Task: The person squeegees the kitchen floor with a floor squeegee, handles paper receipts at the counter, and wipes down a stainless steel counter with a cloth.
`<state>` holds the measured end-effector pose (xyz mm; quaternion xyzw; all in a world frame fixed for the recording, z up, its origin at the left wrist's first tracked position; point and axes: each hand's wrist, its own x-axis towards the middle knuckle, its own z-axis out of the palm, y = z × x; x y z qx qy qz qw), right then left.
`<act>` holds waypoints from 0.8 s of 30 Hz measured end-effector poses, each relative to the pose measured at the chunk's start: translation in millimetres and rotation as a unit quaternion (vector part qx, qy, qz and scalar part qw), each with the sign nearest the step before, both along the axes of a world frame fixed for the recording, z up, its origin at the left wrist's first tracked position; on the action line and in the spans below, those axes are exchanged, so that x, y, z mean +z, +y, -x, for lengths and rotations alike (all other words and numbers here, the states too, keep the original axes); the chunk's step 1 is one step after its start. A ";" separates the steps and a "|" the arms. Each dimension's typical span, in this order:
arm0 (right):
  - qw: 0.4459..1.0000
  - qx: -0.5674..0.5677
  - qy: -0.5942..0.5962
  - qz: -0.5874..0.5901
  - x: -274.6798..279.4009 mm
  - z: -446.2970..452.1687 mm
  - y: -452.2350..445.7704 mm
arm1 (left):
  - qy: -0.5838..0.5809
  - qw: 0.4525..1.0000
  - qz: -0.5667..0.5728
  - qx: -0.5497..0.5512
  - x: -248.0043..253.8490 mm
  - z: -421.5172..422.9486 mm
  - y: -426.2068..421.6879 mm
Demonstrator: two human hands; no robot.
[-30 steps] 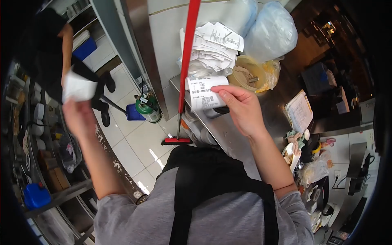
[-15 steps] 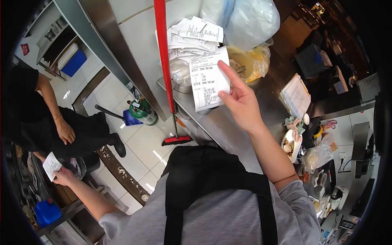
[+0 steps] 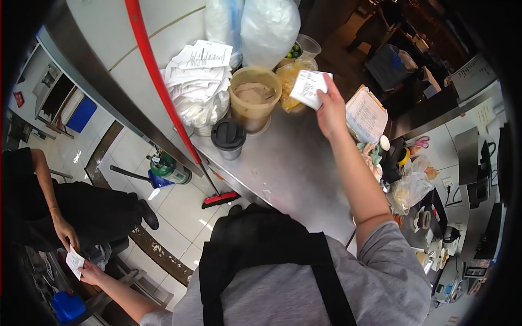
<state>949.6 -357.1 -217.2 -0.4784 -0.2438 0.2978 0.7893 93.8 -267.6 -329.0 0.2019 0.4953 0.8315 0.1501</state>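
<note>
My right hand (image 3: 332,113) pinches a printed order slip (image 3: 308,89) above the steel counter, in front of a bag of yellow food (image 3: 288,79). Out at the lower left, my left hand (image 3: 93,271) grips a smaller paper slip (image 3: 75,263). A co-worker's hand (image 3: 66,233) reaches down to the upper end of that slip; whether its fingers grip it I cannot tell. On the counter stand a tub of brown powder (image 3: 253,100) and a lidded black cup (image 3: 228,140). Behind them lies a pile of paper slips (image 3: 197,76).
The steel counter (image 3: 288,163) runs along my front. A clipboard with papers (image 3: 367,115) lies to its right. A red broom handle (image 3: 157,76) leans at the left, near a green gas cylinder (image 3: 171,165) on the tiled floor. Large plastic bags (image 3: 270,32) stand at the back.
My right hand has moved its slip to the right, revealing the tub and cup. The co-worker's hand has come down to the slip in my left hand. The view has shifted.
</note>
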 end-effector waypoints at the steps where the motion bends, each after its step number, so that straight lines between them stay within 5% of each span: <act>1: 0.998 -0.038 -0.036 0.024 -10.5 -31.6 7.6 | -0.007 1.000 -0.003 -0.003 -3.3 4.6 -4.9; 4: 0.955 -0.157 -0.188 0.167 -43.6 -122.0 43.4 | -0.018 0.999 0.009 -0.047 14.6 -31.8 -24.6; 8: 0.771 -0.272 -0.526 0.233 -63.0 -207.3 103.0 | 0.032 0.993 0.088 -0.070 -2.1 -47.9 -53.9; 12: 0.717 -0.289 -0.581 0.253 -58.8 -237.7 170.9 | 0.043 0.943 0.324 0.068 -69.7 -63.3 -108.1; 14: 0.709 -0.251 -0.583 0.308 -56.5 -247.9 195.8 | 0.119 0.910 0.396 0.026 -140.1 -25.5 -157.6; 16: 0.654 -0.235 -0.623 0.359 -63.3 -266.8 215.0 | 0.149 0.809 0.569 0.012 -169.2 -44.4 -199.1; 17: 0.635 -0.226 -0.630 0.385 -62.0 -271.9 225.4 | -0.039 0.865 0.496 -0.065 -172.4 -52.8 -199.1; 18: 0.636 -0.225 -0.630 0.385 -46.3 -262.3 227.6 | -0.081 0.820 0.556 -0.108 -175.5 -74.2 -211.8; 20: 0.680 -0.121 -0.558 0.460 -25.8 -245.4 223.5 | 0.274 0.490 0.786 -0.259 -164.7 -130.5 -200.1; 21: 0.679 -0.065 -0.503 0.531 -36.7 -278.9 239.0 | 0.474 0.557 0.592 -0.339 -154.2 -166.3 -197.7; 23: 0.661 -0.016 -0.485 0.572 -49.7 -307.9 257.6 | 0.427 0.485 0.604 -0.467 -129.5 -229.0 -149.0; 24: 0.659 -0.026 -0.518 0.546 -50.4 -297.6 256.4 | 0.420 0.529 0.520 -0.522 -154.7 -234.3 -135.9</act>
